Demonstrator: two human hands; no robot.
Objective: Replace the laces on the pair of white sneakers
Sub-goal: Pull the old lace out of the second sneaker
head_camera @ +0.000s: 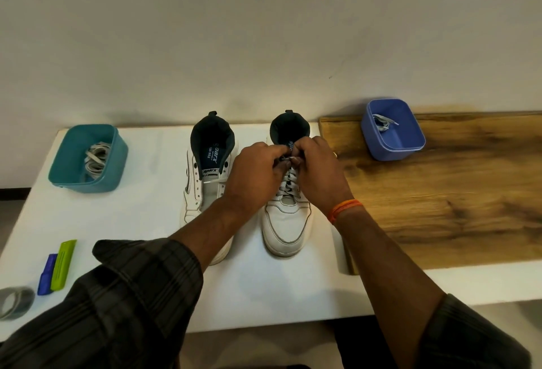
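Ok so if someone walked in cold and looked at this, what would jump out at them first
Most likely both hands, left hand and right hand, meeting at the top of the right sneaker in the middle of the white table, pinching its lace. Next, the left sneaker beside it, with empty eyelets. Then the colours: a teal tub of laces at far left and a blue tub on the wooden board at right.

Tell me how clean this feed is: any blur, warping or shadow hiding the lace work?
Head view: the hands and the lace they pinch on the right sneaker look slightly soft; wide-angle warping bends the table edge; soft shadows fall beside the teal tub and blue tub; the left sneaker's insole print reads sharp; no strong glare.
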